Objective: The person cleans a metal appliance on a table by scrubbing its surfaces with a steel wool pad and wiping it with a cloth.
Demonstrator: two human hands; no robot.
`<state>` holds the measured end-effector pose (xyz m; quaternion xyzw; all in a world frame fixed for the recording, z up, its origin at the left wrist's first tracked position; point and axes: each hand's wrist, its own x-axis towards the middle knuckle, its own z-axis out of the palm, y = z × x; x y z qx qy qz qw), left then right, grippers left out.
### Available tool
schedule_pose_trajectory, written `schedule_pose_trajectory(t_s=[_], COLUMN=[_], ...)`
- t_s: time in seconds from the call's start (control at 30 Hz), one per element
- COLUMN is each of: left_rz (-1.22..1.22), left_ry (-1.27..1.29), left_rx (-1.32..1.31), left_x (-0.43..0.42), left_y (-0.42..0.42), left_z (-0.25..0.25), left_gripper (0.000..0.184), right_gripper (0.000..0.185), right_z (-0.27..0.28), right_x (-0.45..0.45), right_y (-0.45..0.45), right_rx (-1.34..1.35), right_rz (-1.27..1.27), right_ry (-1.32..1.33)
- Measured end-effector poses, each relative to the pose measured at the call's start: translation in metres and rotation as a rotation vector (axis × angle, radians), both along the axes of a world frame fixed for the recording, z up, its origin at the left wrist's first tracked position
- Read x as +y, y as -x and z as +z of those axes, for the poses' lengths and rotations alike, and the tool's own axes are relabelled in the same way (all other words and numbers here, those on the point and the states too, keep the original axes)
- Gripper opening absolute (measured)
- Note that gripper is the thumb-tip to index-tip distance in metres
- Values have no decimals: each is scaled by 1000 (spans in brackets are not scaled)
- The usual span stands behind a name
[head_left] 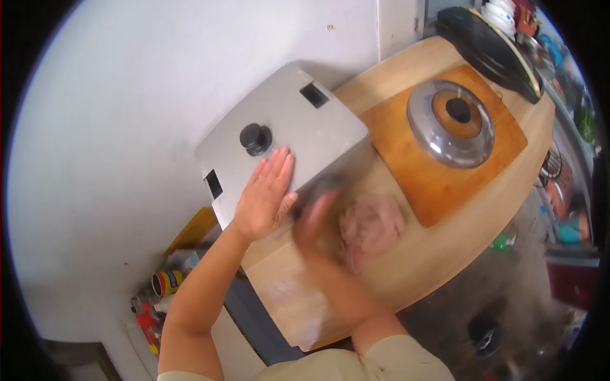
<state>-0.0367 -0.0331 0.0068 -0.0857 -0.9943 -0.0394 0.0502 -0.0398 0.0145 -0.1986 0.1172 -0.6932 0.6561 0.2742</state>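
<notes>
My left hand [262, 202] lies flat on a silver-grey metal box lid [311, 143], fingers stretched out just below its black knob [255, 139]. The lid has two dark rectangular cutouts near its ends. My right hand [313, 222] is smeared by motion beside the box's near side. A dark blurred patch shows at its fingertips; whether that is a held thing or part of the box, I cannot tell. Just right of this hand, a crumpled pinkish cloth [372, 223] lies on the light wooden tabletop [406, 273].
On an orange-brown wooden board [432, 193] sits a round pot lid [416, 120] with a black knob. A black oval object [489, 47] stands at the far end. A white wall [159, 82] borders the left. Jars and bottles [166, 283] stand lower left.
</notes>
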Motion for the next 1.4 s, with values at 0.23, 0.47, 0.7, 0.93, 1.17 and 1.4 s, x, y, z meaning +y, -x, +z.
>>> schedule_pose_trajectory(t_s=[0.23,0.47,0.7,0.93,1.17,1.4], left_rz=[3,-84,-135,-134,-37,3], left_ry=[-49,-177,-179,-324,-864,-1036], left_rx=[-14,17,50,72,-53,-77], left_x=[0,-13,-17,-20,-23,-25], left_y=[7,7,17,18,14,8], left_z=[1,-6,-7,-7,-7,-1], left_gripper=[53,49,48,44,52,59], right_gripper=[55,50,56,63,56,62], right_z=[41,32,38,18,24,77], right_x=[24,48,60,12,23,42], right_y=[-10,26,29,-71,-40,-1], right_rx=[-415,-480,-476,-223,-84,-64], right_rz=[156,82,225,303,214,184], right_ry=[196,40,26,-264,-349,-131])
